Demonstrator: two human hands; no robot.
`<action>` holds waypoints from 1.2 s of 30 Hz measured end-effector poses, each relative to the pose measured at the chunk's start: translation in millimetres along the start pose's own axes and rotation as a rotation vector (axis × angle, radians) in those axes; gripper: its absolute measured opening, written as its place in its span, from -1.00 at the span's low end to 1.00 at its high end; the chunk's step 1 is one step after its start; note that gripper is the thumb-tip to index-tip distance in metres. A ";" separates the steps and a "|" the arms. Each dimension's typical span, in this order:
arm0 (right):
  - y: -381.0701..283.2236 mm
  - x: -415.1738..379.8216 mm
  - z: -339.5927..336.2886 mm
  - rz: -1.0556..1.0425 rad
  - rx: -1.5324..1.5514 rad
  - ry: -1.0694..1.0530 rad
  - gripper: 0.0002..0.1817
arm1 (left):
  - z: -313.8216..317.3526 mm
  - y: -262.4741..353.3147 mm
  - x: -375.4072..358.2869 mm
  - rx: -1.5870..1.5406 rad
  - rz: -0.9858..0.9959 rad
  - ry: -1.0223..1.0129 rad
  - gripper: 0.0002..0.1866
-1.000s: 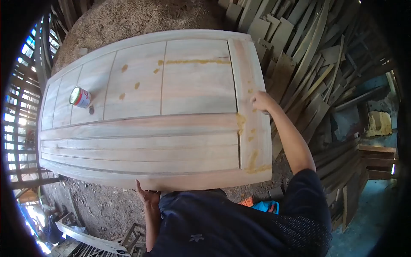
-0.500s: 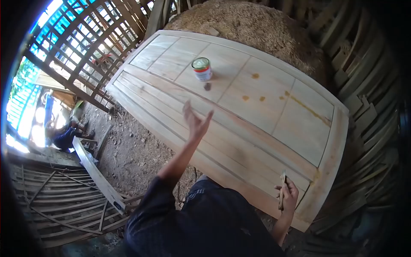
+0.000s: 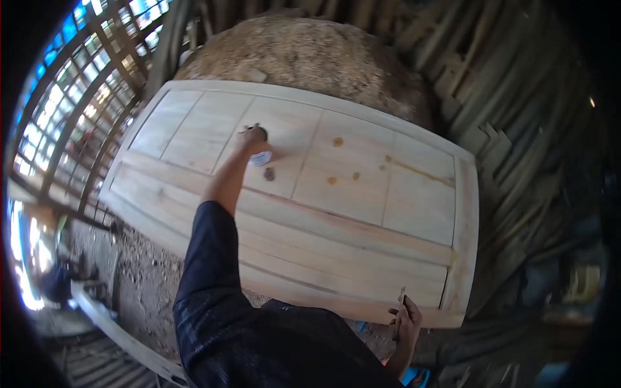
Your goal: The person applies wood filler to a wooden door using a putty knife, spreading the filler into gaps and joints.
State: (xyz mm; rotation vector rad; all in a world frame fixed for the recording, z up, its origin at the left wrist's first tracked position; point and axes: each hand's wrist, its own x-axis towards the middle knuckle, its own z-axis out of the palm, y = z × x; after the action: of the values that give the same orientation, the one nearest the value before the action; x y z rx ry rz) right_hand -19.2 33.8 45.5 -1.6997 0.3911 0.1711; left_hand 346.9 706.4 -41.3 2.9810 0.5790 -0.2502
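A wooden door panel [image 3: 349,271] with grooved sections lies flat before me. My left hand [image 3: 254,138] reaches across it and has its fingers closed over the top of a can [image 3: 261,159]. Most of that can is hidden behind the hand, and only its whitish lower side shows. Low on the right, near the panel's front edge, my right hand [image 3: 407,318] grips a putty knife [image 3: 402,299] with the blade pointing up. Yellow-brown filler spots [image 3: 338,141] and a long filler streak [image 3: 424,173] mark the panel's right half. A dark patch [image 3: 269,173] sits just below the can.
Behind the panel rises a heap of sawdust or shavings [image 3: 304,52]. Wooden planks [image 3: 498,136] lean along the right side. A wooden lattice wall [image 3: 84,97] stands at the left. A long pale board [image 3: 123,333] lies at the lower left.
My left hand has gone from open in the air above the panel to closed over the can's top. The view has shifted; my right hand still holds the putty knife.
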 end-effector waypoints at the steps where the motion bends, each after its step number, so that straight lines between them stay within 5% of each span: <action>1: -5.6 -8.7 7.9 0.022 0.016 0.051 -0.60 | -9.9 1.7 -11.8 0.009 0.071 0.066 0.08; 2: 1.7 -10.8 8.7 0.027 0.037 0.090 -0.60 | -39.0 9.8 -31.5 -0.062 0.043 0.009 0.22; 8: 12.2 -21.8 7.5 0.001 0.051 0.123 -0.62 | -25.0 9.1 -53.8 -0.185 0.139 0.113 0.10; 14: -6.8 -26.6 15.7 0.032 0.109 0.065 -0.64 | -50.3 58.9 -199.0 -0.233 0.459 0.078 -0.01; 18: -9.8 -28.3 20.2 0.057 0.144 0.055 -0.65 | -38.3 95.4 -289.4 -0.302 0.536 -0.140 0.00; 23: -11.2 -26.2 26.6 0.075 0.169 -0.012 -0.60 | -21.1 128.2 -371.6 -0.240 0.534 -0.164 -0.02; 30: -12.2 -23.1 39.6 0.077 0.195 -0.121 -0.57 | -6.0 140.4 -399.9 -0.295 0.433 -0.023 -0.03; 36: -57.1 -9.4 88.3 0.063 0.174 -0.338 -0.63 | -12.6 113.4 -384.8 -0.712 0.459 -0.045 0.04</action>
State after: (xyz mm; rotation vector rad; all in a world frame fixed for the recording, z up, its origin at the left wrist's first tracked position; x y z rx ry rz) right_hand 1.6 128.8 86.6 -1.4556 0.2008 0.4513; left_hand 39.7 463.4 46.7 2.3111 -0.0440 -0.0508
